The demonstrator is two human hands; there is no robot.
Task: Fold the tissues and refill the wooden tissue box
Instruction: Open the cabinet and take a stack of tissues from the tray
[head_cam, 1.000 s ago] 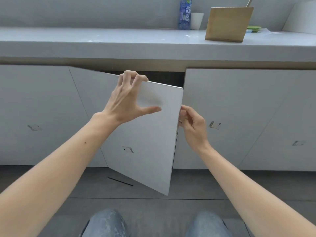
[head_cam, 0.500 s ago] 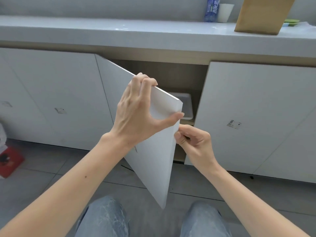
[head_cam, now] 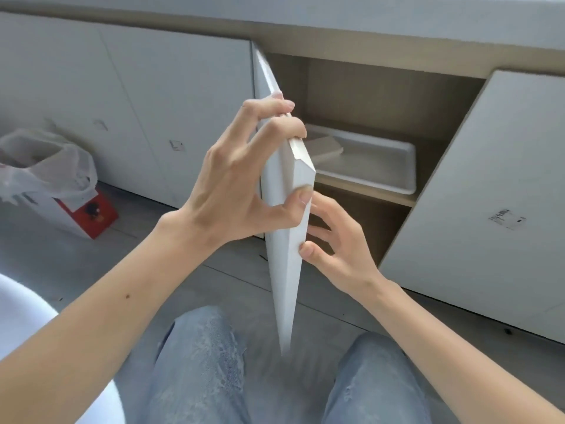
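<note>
Head view, looking down: no tissues or wooden tissue box can be made out for certain, though pale folded items (head_cam: 325, 147), too blurred to identify, lie in a white plastic tray (head_cam: 394, 166) on the shelf of an open cabinet compartment (head_cam: 382, 96). Nearer the camera, the compartment's white door (head_cam: 286, 240) stands swung out, seen almost edge-on and running down toward the person's knees. A person's left hand (head_cam: 241, 185) clamps the door's upper corner, fingers (head_cam: 275, 128) curled over the top edge and thumb pressed against the free edge. Just below it, the right hand (head_cam: 339, 249) sits on the door's inner side with fingers loosely spread, thumb tip touching the free edge; it grips nothing. Both forearms are bare, and legs in light blue jeans (head_cam: 201, 362) fill the lower frame above a grey tiled floor (head_cam: 232, 270). Closed white cabinet doors flank the opening: one to the right (head_cam: 489, 194) bearing a small label, several to the left (head_cam: 137, 102). At far left, a bin lined with a translucent plastic bag (head_cam: 46, 166) stands on the floor against a red and white box (head_cam: 91, 212). A grey counter edge (head_cam: 397, 22) runs across the top.
</note>
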